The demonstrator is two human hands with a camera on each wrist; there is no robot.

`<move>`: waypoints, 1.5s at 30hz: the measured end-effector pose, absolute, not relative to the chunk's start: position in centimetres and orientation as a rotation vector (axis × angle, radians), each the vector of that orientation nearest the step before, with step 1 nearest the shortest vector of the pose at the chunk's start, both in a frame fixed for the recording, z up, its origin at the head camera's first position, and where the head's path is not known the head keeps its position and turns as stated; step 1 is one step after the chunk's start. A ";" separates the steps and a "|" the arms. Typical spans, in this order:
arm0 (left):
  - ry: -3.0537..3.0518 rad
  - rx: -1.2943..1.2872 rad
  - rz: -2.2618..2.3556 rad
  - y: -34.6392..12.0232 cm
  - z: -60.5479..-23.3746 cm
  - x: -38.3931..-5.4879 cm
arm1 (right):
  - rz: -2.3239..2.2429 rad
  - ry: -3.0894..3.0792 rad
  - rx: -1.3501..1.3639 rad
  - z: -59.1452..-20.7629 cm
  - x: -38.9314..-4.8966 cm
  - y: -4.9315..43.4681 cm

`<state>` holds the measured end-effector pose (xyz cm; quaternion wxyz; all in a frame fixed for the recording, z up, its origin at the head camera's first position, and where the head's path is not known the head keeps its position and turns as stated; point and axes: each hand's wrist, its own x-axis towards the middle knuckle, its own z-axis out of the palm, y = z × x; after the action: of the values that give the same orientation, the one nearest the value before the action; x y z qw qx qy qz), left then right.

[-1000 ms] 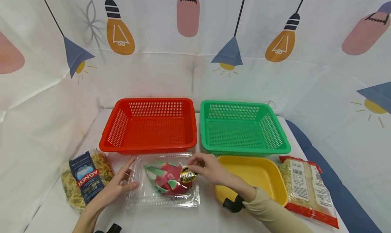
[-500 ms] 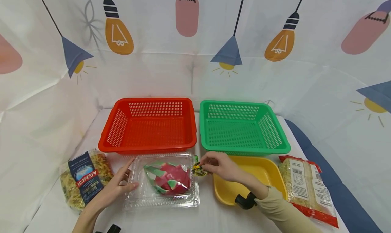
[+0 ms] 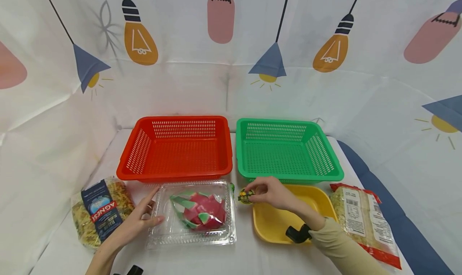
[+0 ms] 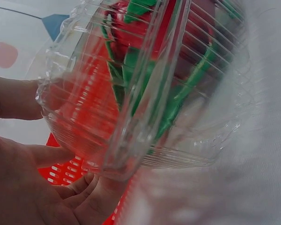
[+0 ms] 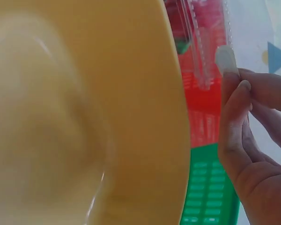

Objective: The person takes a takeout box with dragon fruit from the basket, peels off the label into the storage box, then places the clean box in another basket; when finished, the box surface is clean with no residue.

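Note:
A clear plastic clamshell box (image 3: pixel 166 223) lies closed on the white table, with a pink and green dragon fruit (image 3: pixel 207 211) inside. At its left side, my left hand (image 3: pixel 135 223) touches the edge, thumb and fingers spread apart. The left wrist view shows the box (image 4: pixel 131 136) close up, fingers beside its rim. To the right of the box, my right hand (image 3: pixel 272 194) pinches a round black and gold sticker (image 3: pixel 244 197) between thumb and forefinger. Its pale back side (image 5: pixel 225 58) faces the right wrist view. The right hand hovers over the left rim of a yellow tray (image 3: pixel 261 231).
A red basket (image 3: pixel 173 176) and a green basket (image 3: pixel 288 178) stand side by side behind the box. A pasta bag (image 3: pixel 102 211) lies at left, a red-edged bag of pale grain (image 3: pixel 362 223) at right. A small green thing (image 3: pixel 232 187) shows at the box's back right corner.
My right hand has lifted the sticker away from over the box lid and carried it right, to the yellow tray's edge. The left hand has stayed at the box's side.

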<state>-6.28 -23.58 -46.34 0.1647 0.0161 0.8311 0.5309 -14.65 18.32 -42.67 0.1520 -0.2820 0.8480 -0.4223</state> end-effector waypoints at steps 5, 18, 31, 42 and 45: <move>2.377 0.050 1.506 -23.6 -46.4 -6.3 | -1.158 2.449 -0.779 -42.8 -14.8 19.4; 2.408 0.070 1.502 -23.5 -46.2 -6.1 | -1.136 2.365 -0.690 -42.7 -15.0 22.1; 2.388 0.057 1.480 -23.5 -46.1 -6.3 | -0.844 2.522 -0.821 -44.6 -15.8 22.1; 2.393 0.065 1.484 -23.5 -46.0 -6.2 | -0.725 2.607 -0.834 -45.7 -15.5 21.9; 2.395 0.067 1.479 -23.5 -46.0 -6.2 | -0.706 2.628 -0.857 -45.9 -15.4 21.8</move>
<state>-6.16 -23.55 -45.99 0.1624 0.0236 0.8393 0.5182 -15.41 21.77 -45.94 0.1438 -0.2971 0.9116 -0.2451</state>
